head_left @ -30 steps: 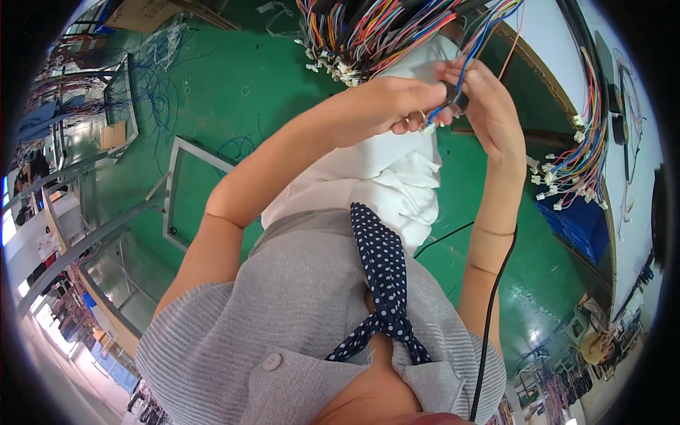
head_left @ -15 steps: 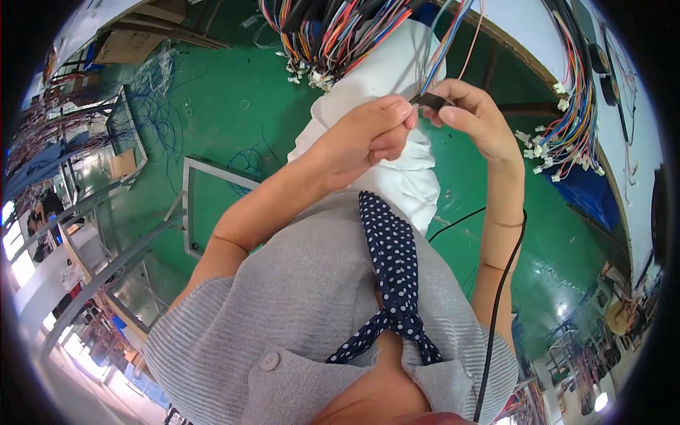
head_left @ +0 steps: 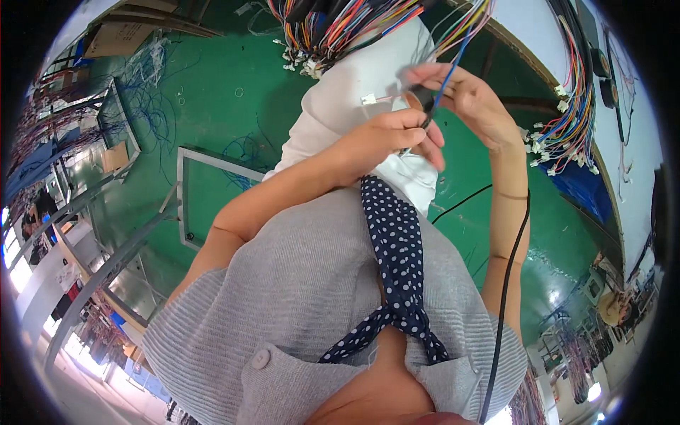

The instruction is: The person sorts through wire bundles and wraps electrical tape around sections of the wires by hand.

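Note:
My left hand [head_left: 404, 138] is closed around a bundle of thin wires, its thumb pressed on the dark part of the bundle. Blue, yellow and red wires [head_left: 464, 42] run up from this grip toward the board edge. A roll of black tape [head_left: 419, 99] with a brown core sits against the bundle, just above my left thumb. My right hand [head_left: 471, 99] reaches over from the right, its fingertips at the roll and its index finger stretched out past it. Its thumb is largely hidden. Beside the roll, a small white connector [head_left: 369, 99] sticks out to the left on a short wire.
Thick wire bundles with white connectors [head_left: 312, 67] hang over the white cloth [head_left: 340, 92] on my lap. More wires [head_left: 584, 120] hang from the board [head_left: 524, 49] at right. A metal frame [head_left: 180, 191] stands on the green floor at left. A black cable [head_left: 504, 304] runs past my right arm.
My left hand has shifted down and right with the bundle. The right hand has lifted its fingers over the wires, and the tape roll has turned so its brown core shows.

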Available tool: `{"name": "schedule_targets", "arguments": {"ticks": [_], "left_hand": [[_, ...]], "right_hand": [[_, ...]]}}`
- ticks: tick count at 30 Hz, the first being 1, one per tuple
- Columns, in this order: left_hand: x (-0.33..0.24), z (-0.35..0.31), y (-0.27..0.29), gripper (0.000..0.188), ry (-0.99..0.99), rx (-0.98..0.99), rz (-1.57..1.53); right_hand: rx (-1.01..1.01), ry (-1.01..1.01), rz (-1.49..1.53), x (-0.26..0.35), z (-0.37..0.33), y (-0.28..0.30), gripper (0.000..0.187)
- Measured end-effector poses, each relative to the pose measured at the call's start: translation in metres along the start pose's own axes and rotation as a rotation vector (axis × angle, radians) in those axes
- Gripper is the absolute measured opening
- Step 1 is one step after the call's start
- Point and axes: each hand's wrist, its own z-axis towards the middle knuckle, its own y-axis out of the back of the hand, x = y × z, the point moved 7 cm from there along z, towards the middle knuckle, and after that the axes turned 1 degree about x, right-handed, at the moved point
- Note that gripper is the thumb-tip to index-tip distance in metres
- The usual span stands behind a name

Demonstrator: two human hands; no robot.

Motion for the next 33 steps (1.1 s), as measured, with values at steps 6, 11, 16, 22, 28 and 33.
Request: {"name": "schedule_targets", "arguments": {"ticks": [6,11,16,22,28,33], "left_hand": [[0.008,-0.002,0.005,0.025,0.269,0.173,-0.534],[0.004,0.001,0.021,0.028,0.101,-0.07,0.168],[-0.01,-0.001,0.022,0.017,-0.357,-0.414,1.078],[0.01,0.016,0.014,0.023,0.029,-0.05,0.26],[0.012,0.018,0.006,0.023,0.349,0.261,-0.469],[-0.005,0.005,-0.001,0.025,0.34,0.243,-0.489]], "right_hand": [[0.412,-0.206,0.016,-0.001,0.016,-0.026,0.045],[0.268,-0.315,-0.223,-0.006,0.006,0.008,0.024],[0.066,-0.43,0.303,-0.007,-0.016,0.006,0.041],[0.061,-0.349,0.081,-0.001,-0.02,0.021,0.044],[0.13,-0.048,-0.035,0.008,0.003,0.008,0.061],[0.357,-0.102,-0.018,-0.004,0.01,-0.011,0.056]]}}
